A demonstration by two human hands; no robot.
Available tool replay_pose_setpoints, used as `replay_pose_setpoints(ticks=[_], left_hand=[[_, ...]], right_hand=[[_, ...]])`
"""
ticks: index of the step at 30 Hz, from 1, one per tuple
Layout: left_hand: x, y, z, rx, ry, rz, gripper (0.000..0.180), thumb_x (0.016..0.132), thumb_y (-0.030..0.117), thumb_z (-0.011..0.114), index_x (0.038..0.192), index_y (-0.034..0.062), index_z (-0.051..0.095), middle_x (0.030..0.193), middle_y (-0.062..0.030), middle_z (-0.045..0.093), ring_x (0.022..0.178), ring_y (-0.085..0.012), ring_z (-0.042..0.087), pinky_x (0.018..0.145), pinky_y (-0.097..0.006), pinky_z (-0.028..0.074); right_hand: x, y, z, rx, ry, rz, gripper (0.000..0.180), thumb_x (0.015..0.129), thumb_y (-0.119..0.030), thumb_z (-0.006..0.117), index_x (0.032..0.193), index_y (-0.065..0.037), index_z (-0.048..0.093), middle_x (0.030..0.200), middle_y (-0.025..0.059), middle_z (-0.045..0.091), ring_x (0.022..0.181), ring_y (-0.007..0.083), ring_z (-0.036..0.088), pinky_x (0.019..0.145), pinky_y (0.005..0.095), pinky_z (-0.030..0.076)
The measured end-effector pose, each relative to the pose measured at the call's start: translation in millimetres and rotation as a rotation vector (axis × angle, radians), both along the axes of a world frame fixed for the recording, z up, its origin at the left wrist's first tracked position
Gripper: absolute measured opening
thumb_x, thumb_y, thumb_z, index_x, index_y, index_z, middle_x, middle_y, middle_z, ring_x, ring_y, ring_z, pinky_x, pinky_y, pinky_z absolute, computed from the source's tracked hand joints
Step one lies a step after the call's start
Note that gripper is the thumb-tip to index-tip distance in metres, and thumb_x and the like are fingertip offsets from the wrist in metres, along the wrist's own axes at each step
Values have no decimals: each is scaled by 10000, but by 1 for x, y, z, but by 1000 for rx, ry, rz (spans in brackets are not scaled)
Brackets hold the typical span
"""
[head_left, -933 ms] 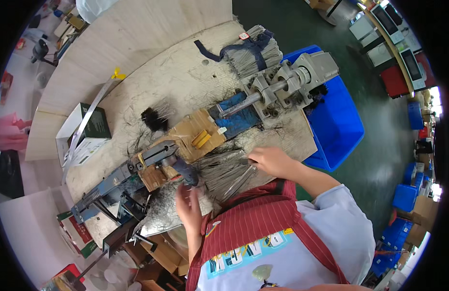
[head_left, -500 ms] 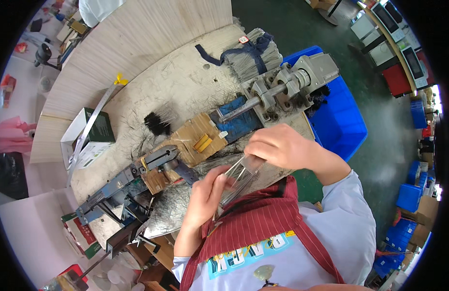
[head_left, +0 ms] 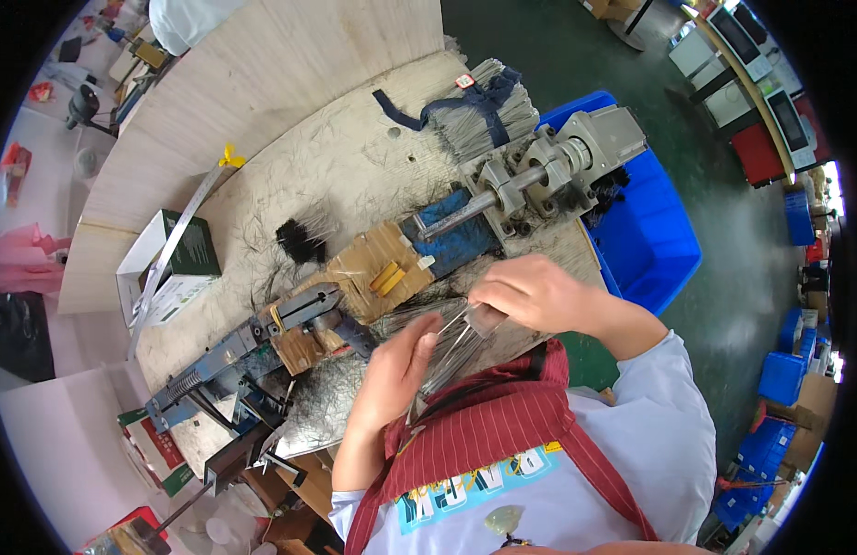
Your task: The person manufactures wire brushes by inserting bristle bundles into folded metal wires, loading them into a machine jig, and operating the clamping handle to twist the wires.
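Note:
My right hand (head_left: 530, 291) is closed in a pinch on the upper ends of several thin, light metal wires (head_left: 458, 344). A small clear, shiny piece (head_left: 485, 317), perhaps plastic, shows just under its fingertips. Lower and to the left, my left hand (head_left: 398, 370) has its thumb and fingers drawn together at the wires, partly hiding them. Both hands are in front of my red striped apron (head_left: 493, 412), at the near edge of the workbench (head_left: 354, 129). Beyond them lies a long metal bench machine with a shaft (head_left: 461, 211) and a clamp-like jaw (head_left: 308, 303).
A bundle of wires (head_left: 470, 125) tied with dark cloth lies at the back. A black-bristled brush bundle (head_left: 302, 239) rests left of the machine. The blue bin (head_left: 655, 240) stands at the right. A small box (head_left: 174, 259) and a metal strip (head_left: 174, 242) are on the left.
My right hand has moved slightly down. The fingers of my left hand have drawn back from across the wires and come closer together.

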State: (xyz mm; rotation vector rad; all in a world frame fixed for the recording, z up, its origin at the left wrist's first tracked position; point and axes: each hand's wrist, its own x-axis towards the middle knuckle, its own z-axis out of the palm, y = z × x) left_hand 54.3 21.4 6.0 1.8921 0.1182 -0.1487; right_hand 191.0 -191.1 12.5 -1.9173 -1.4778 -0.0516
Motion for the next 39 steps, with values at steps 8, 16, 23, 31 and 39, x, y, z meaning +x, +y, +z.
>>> replay_pose_setpoints(ticks=[8,16,23,31,39], left_hand=[[73,30,34,885,-515,78,86,883,126,612,910,50,644,746,-115,619,793,-298,602,716,-425,441],[72,64,41,739,-184,-122,184,912,210,567,840,65,655,717,-138,588,771,-329,563,707,-420,388],[27,57,36,791,-423,83,104,869,102,604,793,38,635,748,-119,599,739,-302,561,701,-398,397],[-42,43,-71,232,-232,746,237,952,129,605,1090,-62,583,965,-90,647,856,-99,575,696,-245,477],[-22,17,-71,-381,-51,608,199,950,132,612,1039,-27,531,846,-65,643,745,-113,572,685,-259,469]], right_hand=[[70,49,40,-209,-246,-93,93,762,-66,628,817,-47,556,793,68,607,750,250,654,600,357,514],[80,77,39,-371,-239,32,120,791,-162,633,816,-50,599,824,86,613,798,256,647,605,381,522],[41,109,4,-68,-570,205,108,749,-142,585,800,-54,549,718,28,557,741,169,615,518,302,517],[62,152,18,-561,147,321,110,855,-187,599,829,-81,610,724,123,617,699,345,615,602,446,464],[37,150,-4,-394,-165,321,122,811,-189,607,813,-68,589,767,104,643,689,306,638,612,434,498]])
